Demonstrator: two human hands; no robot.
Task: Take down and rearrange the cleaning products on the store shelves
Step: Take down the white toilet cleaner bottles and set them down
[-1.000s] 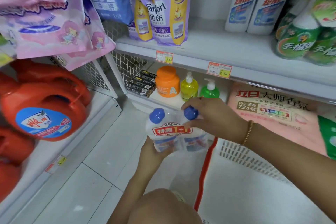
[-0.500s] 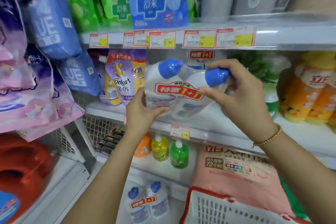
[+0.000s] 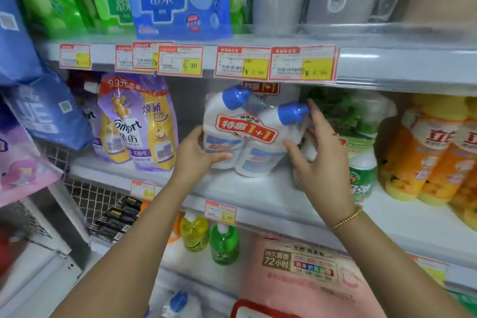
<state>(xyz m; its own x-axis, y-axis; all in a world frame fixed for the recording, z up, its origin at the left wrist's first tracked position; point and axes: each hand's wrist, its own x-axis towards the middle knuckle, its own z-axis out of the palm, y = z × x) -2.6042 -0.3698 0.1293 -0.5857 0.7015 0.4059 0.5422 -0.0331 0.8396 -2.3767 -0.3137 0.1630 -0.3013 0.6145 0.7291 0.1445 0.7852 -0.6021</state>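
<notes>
Twin-pack (image 3: 240, 134), 2 blue-capped bottles, centre frame, base on the middle shelf (image 3: 258, 196), leaning. Left hand (image 3: 198, 155) grips its lower corner. Right hand (image 3: 317, 162): fingers spread wide, touching its side. Risk: released while leaning, the pack likely tips forward off the shelf.

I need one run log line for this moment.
twin pack: at middle shelf | left hand: grips it | right hand: open, touches it

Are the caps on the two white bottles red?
No, both caps on the twin pack of white bottles gripped by the left hand are blue.
</notes>
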